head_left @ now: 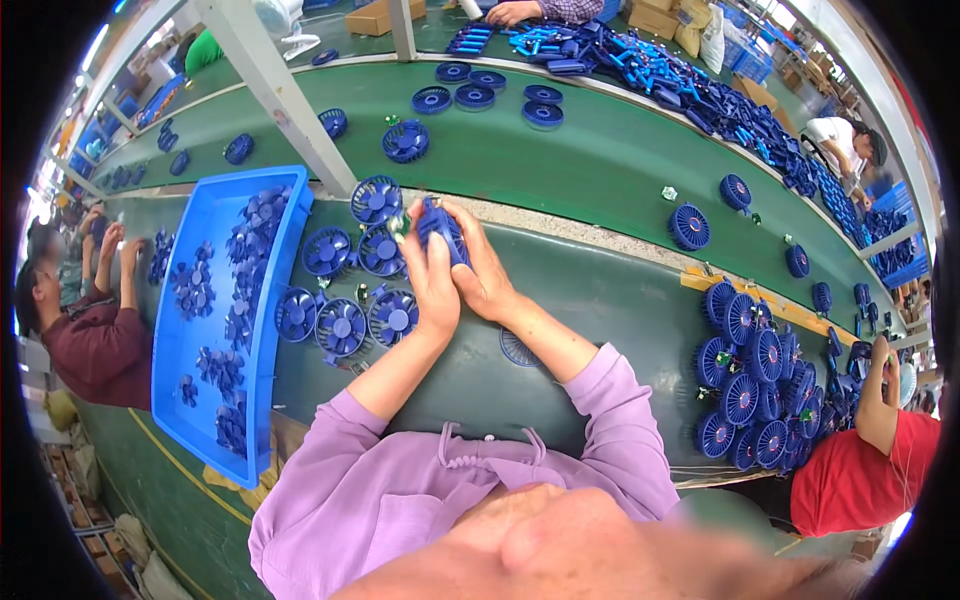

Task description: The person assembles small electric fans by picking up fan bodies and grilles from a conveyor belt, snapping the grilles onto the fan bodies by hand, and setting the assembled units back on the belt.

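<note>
Blue fan is up off the bench, clasped on edge between the person's two hands near the middle of my view. I see the left hand pressed along its near side, thumb laid over it, and the right hand wrapped around the other side, the heels of both hands close together. I cannot tell what the left fingertips do behind the fan.

Just left of the hands, I have a cluster of open fans on the dark green workbench, with a small circuit board among them. A round grille shows partly under the right forearm. Farther left, a light blue bin stands tilted in my view, holding loose fan blades.

Well to the right I see a heap of fans, and beside it a co-worker in a red shirt. Beyond the bench, more fans lie on a green belt.
</note>
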`<state>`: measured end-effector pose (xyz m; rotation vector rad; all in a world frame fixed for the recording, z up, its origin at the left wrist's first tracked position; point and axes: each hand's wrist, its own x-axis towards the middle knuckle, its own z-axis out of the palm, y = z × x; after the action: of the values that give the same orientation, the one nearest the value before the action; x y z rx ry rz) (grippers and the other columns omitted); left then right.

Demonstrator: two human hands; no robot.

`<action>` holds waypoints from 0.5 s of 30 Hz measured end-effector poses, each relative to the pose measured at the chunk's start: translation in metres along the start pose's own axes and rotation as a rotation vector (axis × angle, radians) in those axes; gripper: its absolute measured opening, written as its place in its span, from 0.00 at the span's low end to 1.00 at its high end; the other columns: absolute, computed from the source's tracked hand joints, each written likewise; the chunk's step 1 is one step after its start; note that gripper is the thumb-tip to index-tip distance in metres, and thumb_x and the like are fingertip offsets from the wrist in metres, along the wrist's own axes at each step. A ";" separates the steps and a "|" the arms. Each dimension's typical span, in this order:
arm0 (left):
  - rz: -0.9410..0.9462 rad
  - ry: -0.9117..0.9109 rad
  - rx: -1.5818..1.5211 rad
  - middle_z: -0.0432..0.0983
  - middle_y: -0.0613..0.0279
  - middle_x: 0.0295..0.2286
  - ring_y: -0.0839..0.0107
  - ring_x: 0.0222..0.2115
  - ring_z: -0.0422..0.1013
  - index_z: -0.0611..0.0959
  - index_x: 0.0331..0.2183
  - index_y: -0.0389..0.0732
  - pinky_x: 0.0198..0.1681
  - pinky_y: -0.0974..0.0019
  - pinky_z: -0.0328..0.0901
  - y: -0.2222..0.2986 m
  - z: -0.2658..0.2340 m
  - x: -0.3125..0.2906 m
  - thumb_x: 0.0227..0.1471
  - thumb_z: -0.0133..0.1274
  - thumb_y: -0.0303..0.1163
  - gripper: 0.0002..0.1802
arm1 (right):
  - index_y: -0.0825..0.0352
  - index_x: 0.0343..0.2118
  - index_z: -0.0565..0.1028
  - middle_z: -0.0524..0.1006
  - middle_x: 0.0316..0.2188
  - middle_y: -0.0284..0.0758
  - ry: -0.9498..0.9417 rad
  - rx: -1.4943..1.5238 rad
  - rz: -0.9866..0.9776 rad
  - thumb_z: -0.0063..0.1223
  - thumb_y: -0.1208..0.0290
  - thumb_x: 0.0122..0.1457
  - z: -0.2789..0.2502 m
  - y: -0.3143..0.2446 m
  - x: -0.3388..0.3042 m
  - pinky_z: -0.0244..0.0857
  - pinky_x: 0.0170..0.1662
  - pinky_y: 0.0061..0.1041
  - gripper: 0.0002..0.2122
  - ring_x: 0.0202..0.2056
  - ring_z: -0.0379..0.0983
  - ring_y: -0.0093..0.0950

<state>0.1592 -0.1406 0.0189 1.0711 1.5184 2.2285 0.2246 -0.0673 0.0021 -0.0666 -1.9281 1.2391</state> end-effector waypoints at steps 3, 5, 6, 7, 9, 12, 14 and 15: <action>0.182 -0.055 0.119 0.57 0.53 0.54 0.65 0.55 0.56 0.58 0.58 0.33 0.59 0.62 0.49 -0.008 -0.005 0.002 0.61 0.39 0.36 0.27 | 0.69 0.64 0.47 0.55 0.60 0.46 0.030 0.257 0.126 0.35 0.37 0.59 0.006 -0.011 0.004 0.44 0.64 0.34 0.41 0.63 0.51 0.38; 0.135 -0.037 0.036 0.58 0.53 0.54 0.64 0.54 0.57 0.58 0.57 0.33 0.58 0.62 0.51 -0.006 0.000 0.008 0.60 0.40 0.36 0.28 | 0.70 0.63 0.47 0.56 0.60 0.46 0.041 0.223 0.096 0.35 0.37 0.59 0.002 -0.011 0.005 0.44 0.63 0.35 0.41 0.63 0.51 0.39; 0.080 -0.047 -0.029 0.58 0.53 0.54 0.64 0.54 0.57 0.59 0.58 0.34 0.59 0.62 0.51 -0.007 0.000 0.010 0.60 0.40 0.37 0.28 | 0.70 0.63 0.48 0.56 0.60 0.47 0.049 0.192 0.073 0.35 0.37 0.59 0.000 -0.011 0.005 0.45 0.63 0.35 0.41 0.63 0.51 0.39; 0.030 -0.055 -0.093 0.58 0.53 0.54 0.65 0.54 0.57 0.59 0.58 0.34 0.59 0.62 0.51 -0.005 0.001 0.012 0.61 0.40 0.38 0.28 | 0.71 0.62 0.50 0.56 0.59 0.48 0.050 0.101 0.031 0.36 0.37 0.59 -0.002 -0.008 0.007 0.46 0.63 0.37 0.41 0.62 0.51 0.43; -0.040 -0.050 -0.171 0.59 0.53 0.54 0.65 0.55 0.57 0.59 0.58 0.34 0.60 0.62 0.50 0.002 0.007 0.008 0.63 0.37 0.40 0.27 | 0.71 0.61 0.52 0.57 0.59 0.50 0.067 -0.182 -0.130 0.36 0.37 0.58 -0.010 -0.009 0.008 0.47 0.63 0.40 0.41 0.61 0.52 0.47; -0.044 -0.021 -0.144 0.58 0.54 0.55 0.64 0.56 0.56 0.60 0.58 0.33 0.61 0.62 0.49 0.005 0.013 0.004 0.64 0.35 0.40 0.27 | 0.71 0.61 0.54 0.60 0.58 0.49 0.087 -0.135 -0.102 0.34 0.35 0.58 -0.011 -0.010 0.007 0.48 0.62 0.38 0.41 0.61 0.54 0.45; -0.048 0.034 -0.094 0.56 0.54 0.56 0.65 0.58 0.53 0.57 0.59 0.34 0.61 0.61 0.48 0.009 0.016 0.000 0.63 0.35 0.36 0.27 | 0.69 0.61 0.54 0.60 0.58 0.45 0.072 0.063 0.020 0.31 0.35 0.59 -0.008 -0.014 0.006 0.48 0.62 0.33 0.40 0.60 0.56 0.38; 0.155 0.023 0.199 0.56 0.53 0.56 0.63 0.57 0.54 0.56 0.60 0.34 0.61 0.61 0.48 0.003 0.014 -0.003 0.62 0.36 0.35 0.27 | 0.68 0.61 0.55 0.60 0.59 0.41 0.071 0.216 0.059 0.27 0.37 0.61 -0.005 -0.018 0.006 0.47 0.62 0.32 0.38 0.61 0.55 0.34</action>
<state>0.1709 -0.1338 0.0230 1.2644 1.7528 2.2315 0.2301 -0.0702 0.0207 -0.0547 -1.7320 1.4578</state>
